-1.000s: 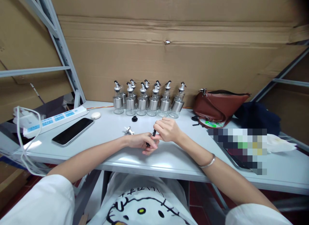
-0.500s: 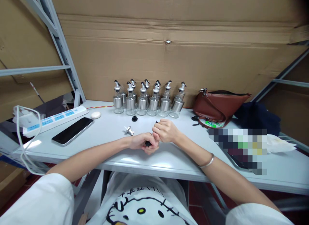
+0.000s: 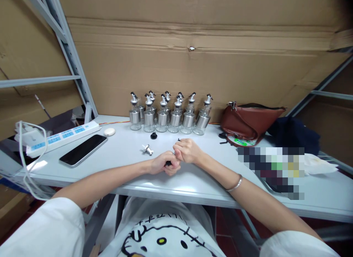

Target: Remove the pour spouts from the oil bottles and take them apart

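Observation:
My left hand (image 3: 164, 163) is closed around a small black stopper (image 3: 168, 163), mostly hidden by the fingers. Pressed against it, my right hand (image 3: 188, 150) is also closed. A tiny black tip (image 3: 179, 139) pokes out beyond its knuckles, like the flap of a pour spout; the rest of that piece is covered. Left of the hands, a silver pour spout (image 3: 148, 149) lies on the table. Farther back sits another black stopper (image 3: 153, 136). Several glass oil bottles with steel bands (image 3: 175, 119) stand behind, many topped with silver spouts.
On the left of the grey table (image 3: 132, 181) are a phone (image 3: 83, 149), a round white case (image 3: 109, 131) and a power strip (image 3: 64, 138). A brown bag (image 3: 250, 120) and a blurred-out item (image 3: 275, 170) occupy the right. Cardboard (image 3: 209, 73) rises behind.
Both hands stay joined and have shifted very slightly; the right hand has moved a little down and left. The bottles and loose parts have not moved.

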